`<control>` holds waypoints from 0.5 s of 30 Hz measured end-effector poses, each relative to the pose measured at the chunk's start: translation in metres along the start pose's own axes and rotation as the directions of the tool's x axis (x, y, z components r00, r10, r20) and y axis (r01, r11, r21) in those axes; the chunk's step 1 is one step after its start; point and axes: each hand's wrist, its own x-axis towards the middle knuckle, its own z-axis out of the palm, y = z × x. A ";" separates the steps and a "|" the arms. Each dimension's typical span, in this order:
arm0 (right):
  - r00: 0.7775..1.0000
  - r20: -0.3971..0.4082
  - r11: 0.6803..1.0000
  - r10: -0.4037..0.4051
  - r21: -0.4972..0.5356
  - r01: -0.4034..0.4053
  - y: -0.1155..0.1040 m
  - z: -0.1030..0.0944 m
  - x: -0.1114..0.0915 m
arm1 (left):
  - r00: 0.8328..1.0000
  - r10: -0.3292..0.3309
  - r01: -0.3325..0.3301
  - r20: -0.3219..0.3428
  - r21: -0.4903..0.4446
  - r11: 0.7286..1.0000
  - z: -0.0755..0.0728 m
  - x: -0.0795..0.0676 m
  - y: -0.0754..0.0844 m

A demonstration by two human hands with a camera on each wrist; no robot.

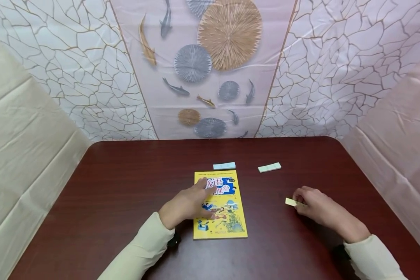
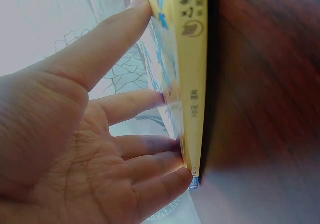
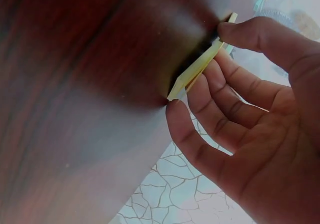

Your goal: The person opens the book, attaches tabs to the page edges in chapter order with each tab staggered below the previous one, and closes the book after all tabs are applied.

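Note:
A yellow book (image 1: 236,221) with a blue title block lies flat on the table, its spine (image 2: 192,84) facing the left wrist camera. My left hand (image 1: 189,202) rests on the cover with spread fingers (image 2: 135,104), their tips touching it. To the right, my right hand (image 1: 315,206) holds a narrow pad of yellow sticky notes (image 1: 291,202) at the tabletop. In the right wrist view the thumb is at one end of the pad (image 3: 197,67) and the fingers are along its other side, partly hiding it.
A blue sticky-note pad (image 1: 224,166) lies just beyond the book's far edge. A pale green sticky-note pad (image 1: 270,167) is to its right. Patterned cloth (image 1: 210,97) hangs behind the dark red table (image 1: 143,175), and pale cloth walls flank it.

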 end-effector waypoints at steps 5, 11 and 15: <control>1.000 -0.021 0.999 0.007 -0.032 -0.007 -0.004 0.001 0.000 | 1.000 0.000 0.000 0.001 -0.001 1.000 0.000 -0.001 0.001; 0.998 -0.059 0.998 -0.032 -0.052 0.029 -0.011 -0.001 0.006 | 1.000 0.015 -0.015 -0.003 0.013 1.000 -0.001 -0.001 0.001; 0.993 -0.080 0.993 -0.085 -0.083 0.079 -0.018 -0.002 0.016 | 1.000 0.019 -0.019 -0.003 0.014 1.000 -0.001 -0.001 0.000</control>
